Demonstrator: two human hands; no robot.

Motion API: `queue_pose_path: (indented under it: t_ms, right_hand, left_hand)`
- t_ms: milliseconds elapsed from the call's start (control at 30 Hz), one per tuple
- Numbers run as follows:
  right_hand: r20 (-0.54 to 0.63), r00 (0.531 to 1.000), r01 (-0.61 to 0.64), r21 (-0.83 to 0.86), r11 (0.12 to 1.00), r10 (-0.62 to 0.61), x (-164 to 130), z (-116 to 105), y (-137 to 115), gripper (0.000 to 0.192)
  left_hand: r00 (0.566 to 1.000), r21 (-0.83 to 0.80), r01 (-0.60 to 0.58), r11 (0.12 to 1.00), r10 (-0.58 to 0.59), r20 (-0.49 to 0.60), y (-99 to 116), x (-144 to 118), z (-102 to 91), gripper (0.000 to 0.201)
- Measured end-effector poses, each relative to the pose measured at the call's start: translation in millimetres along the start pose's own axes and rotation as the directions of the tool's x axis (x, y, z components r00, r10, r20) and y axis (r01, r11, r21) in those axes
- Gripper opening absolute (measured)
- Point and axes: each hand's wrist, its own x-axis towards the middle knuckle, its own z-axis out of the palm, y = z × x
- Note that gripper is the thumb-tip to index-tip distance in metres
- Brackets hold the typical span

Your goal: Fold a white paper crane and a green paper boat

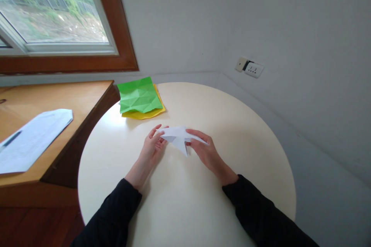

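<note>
A folded white paper figure (177, 136) with several pointed flaps is held just over the round cream table (185, 200). One flap points down toward me, and another reaches out to the right. My left hand (153, 144) pinches the figure's left tip between thumb and fingers. On the other side, my right hand (204, 148) grips the right flap, thumb beneath and index finger along the top. The fingers partly cover both ends of the paper.
At the table's back left lies a creased green sheet (140, 96) on top of yellow paper (145, 115). A wooden desk (84, 104) to the left bears white papers (37, 135) and a pen (11, 139). Walls with a power socket (254, 70) stand behind and right.
</note>
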Motion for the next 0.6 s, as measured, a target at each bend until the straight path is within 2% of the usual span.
queue_pose_path:
  t_ms: [67, 167, 233, 333, 400, 500, 600]
  right_hand:
    - [0.004, 0.999, 0.047, -0.157, 0.987, -0.047, -2, 0, 0, 0.034]
    - [0.082, 0.994, 0.099, -0.333, 0.938, -0.076, -5, 1, -4, 0.038]
    - [0.138, 0.987, 0.129, -0.388, 0.913, -0.081, -7, 3, -5, 0.042]
    - [0.195, 0.977, 0.164, -0.433, 0.886, -0.085, -8, 4, -4, 0.047]
    - [0.218, 0.972, 0.176, -0.449, 0.876, -0.084, -7, 5, -1, 0.051]
    - [0.228, 0.968, 0.204, -0.472, 0.858, -0.105, -7, 4, 0, 0.053]
    - [0.237, 0.964, 0.231, -0.506, 0.831, -0.123, -8, 4, -1, 0.053]
  left_hand:
    - [1.0, 0.004, 0.013, 1.0, -0.013, 0.001, 0, 0, 1.7, 0.035]
    - [0.997, -0.022, 0.072, 0.997, -0.072, 0.006, -1, -2, 5.7, 0.026]
    - [0.993, -0.057, 0.116, 0.992, -0.113, 0.04, -1, -4, 7.9, 0.023]
    - [0.978, -0.095, 0.16, 0.982, -0.145, 0.149, 0, -8, 9.5, 0.022]
    - [0.959, -0.108, 0.192, 0.975, -0.163, 0.231, 2, -10, 10.1, 0.032]
    - [0.933, -0.1, 0.215, 0.971, -0.174, 0.315, 3, -14, 11.5, 0.058]
    - [0.925, -0.055, 0.169, 0.984, -0.14, 0.352, -1, -16, 12.6, 0.051]
